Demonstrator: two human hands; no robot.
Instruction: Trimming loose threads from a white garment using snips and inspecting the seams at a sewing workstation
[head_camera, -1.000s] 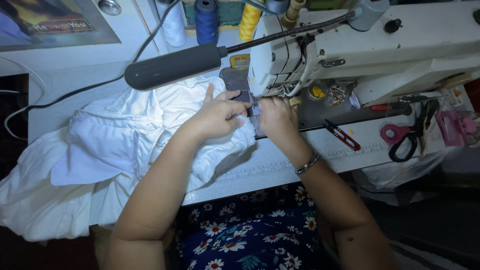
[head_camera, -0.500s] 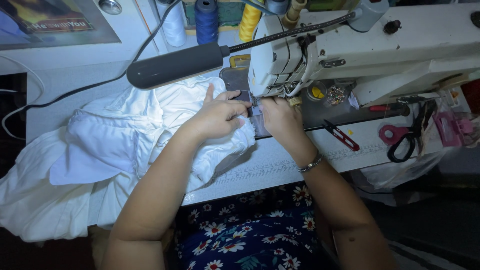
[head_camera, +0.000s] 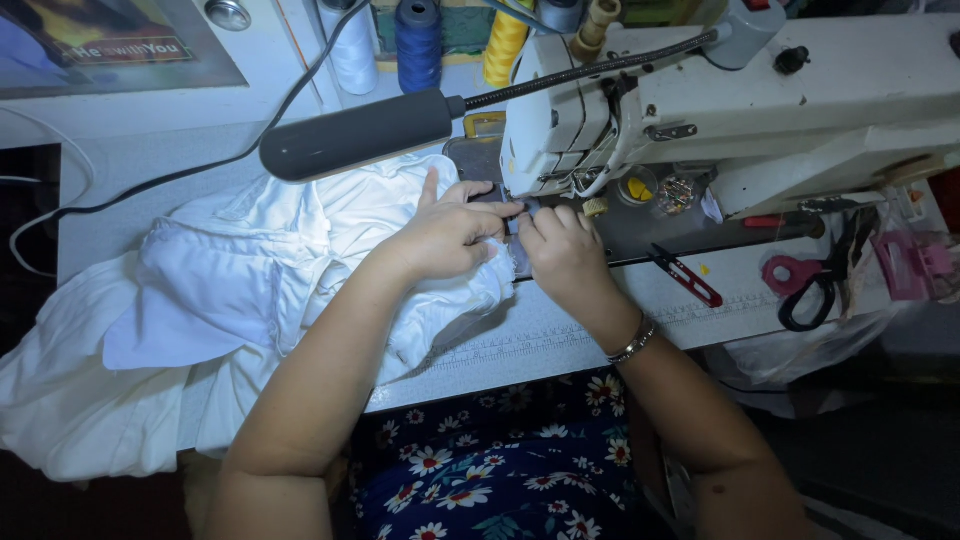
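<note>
A white sewing machine (head_camera: 760, 110) stands at the back right of the table. A large bunched white cloth (head_camera: 230, 300) spreads over the table's left half. My left hand (head_camera: 450, 232) rests on the cloth's edge just left of the needle, fingers pinching it with the index finger raised. My right hand (head_camera: 565, 248) pinches a small grey piece of fabric (head_camera: 519, 255) right beside it, under the machine head. The two hands touch at the fingertips. The needle itself is hidden behind the machine head.
A dark tubular lamp (head_camera: 360, 132) on a flexible neck hangs over the cloth. Thread spools (head_camera: 418, 40) stand at the back. Red thread snips (head_camera: 688, 276), pink-handled scissors (head_camera: 800, 285) and a pink clip (head_camera: 915, 265) lie right of the machine. A floral skirt (head_camera: 490, 480) is below.
Both hands have stayed at the needle area; the fingers have shifted slightly on the fabric. The view has drifted a little.
</note>
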